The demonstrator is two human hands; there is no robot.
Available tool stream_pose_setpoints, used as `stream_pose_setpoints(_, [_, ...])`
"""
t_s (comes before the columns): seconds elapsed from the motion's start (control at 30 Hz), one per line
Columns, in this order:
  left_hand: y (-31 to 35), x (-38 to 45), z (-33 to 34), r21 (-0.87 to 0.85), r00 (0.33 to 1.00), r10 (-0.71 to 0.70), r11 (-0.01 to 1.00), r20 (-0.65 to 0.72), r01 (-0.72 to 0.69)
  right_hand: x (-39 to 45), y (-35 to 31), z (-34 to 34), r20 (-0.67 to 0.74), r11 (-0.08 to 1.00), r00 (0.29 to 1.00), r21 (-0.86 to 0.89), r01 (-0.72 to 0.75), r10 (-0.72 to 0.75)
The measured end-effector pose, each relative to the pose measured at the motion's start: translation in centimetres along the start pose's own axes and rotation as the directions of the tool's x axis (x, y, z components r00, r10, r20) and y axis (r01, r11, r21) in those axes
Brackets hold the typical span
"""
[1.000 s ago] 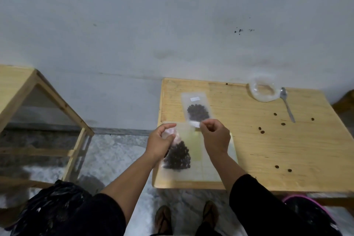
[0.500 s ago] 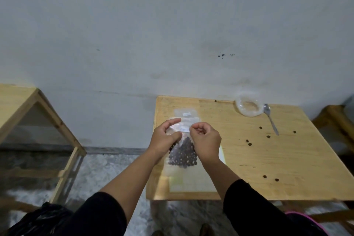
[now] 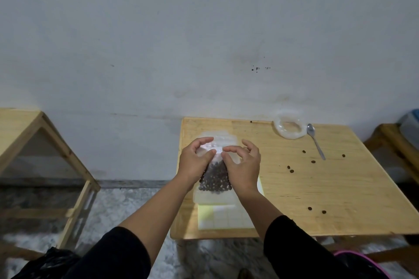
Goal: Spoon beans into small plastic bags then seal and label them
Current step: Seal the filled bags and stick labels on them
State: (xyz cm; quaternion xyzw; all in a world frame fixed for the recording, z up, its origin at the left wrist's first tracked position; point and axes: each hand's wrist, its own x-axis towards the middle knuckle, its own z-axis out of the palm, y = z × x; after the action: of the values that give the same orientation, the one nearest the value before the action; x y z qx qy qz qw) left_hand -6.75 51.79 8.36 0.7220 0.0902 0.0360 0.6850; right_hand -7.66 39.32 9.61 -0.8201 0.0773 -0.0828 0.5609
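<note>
A small clear plastic bag of dark beans [image 3: 215, 180] hangs above the left part of the wooden table [image 3: 317, 188]. My left hand [image 3: 196, 159] pinches its upper left part. My right hand [image 3: 243, 165] pinches a small white label [image 3: 217, 150] against the bag's upper part, thumb and forefinger together, the other fingers lifted. A sheet of white labels [image 3: 226, 216] lies on the table under the bag. Behind my hands another clear bag [image 3: 223, 137] lies flat, mostly hidden.
A crumpled clear bag [image 3: 289, 128] and a metal spoon [image 3: 315, 140] lie at the table's far right. Loose beans [image 3: 291, 169] are scattered over the right half. Another wooden table [image 3: 20, 133] stands to the left, a wooden frame [image 3: 394, 142] to the right.
Both hands have risen slightly with the bean bag. My right fingers, curled tight before, have spread, with thumb and forefinger now on the label at the bag's top.
</note>
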Motion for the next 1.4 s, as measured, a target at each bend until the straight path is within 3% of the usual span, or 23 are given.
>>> stream_pose_setpoints(0.17, [0.2,-0.2,0.3,0.011,0.999,0.012,1.000,0.036,-0.013,0.1,-0.2,-0.1,0.075,0.986,0.992,0.124,-0.111,0.102])
stream_pose_setpoints(0.43, [-0.2,-0.3,0.9,0.054,0.997,0.016,0.998,0.075,-0.020,0.7,0.0,-0.7,-0.006,0.955,0.979,0.220,-0.199,0.205])
stream_pose_setpoints(0.7, [0.1,0.7,2.6,0.034,1.000,-0.012,0.999,0.014,0.011,2.7,1.1,-1.1,-0.011,0.949,0.978,0.244,-0.200,0.209])
stream_pose_setpoints(0.93, [-0.6,3.8,4.0,-0.016,0.993,-0.114,0.993,-0.034,0.113,6.5,2.9,-1.5,0.126,0.946,0.980,0.267,-0.183,0.154])
stream_pose_setpoints(1.1, [-0.7,7.5,4.9,0.015,0.976,-0.160,0.986,-0.149,0.165,9.4,4.6,-1.5,0.293,0.963,0.948,0.194,-0.185,0.123])
stream_pose_setpoints(1.4, [-3.1,12.3,5.6,0.288,0.974,-0.118,0.942,-0.195,0.172,16.6,6.8,1.3,0.292,0.976,0.937,0.045,-0.214,0.192])
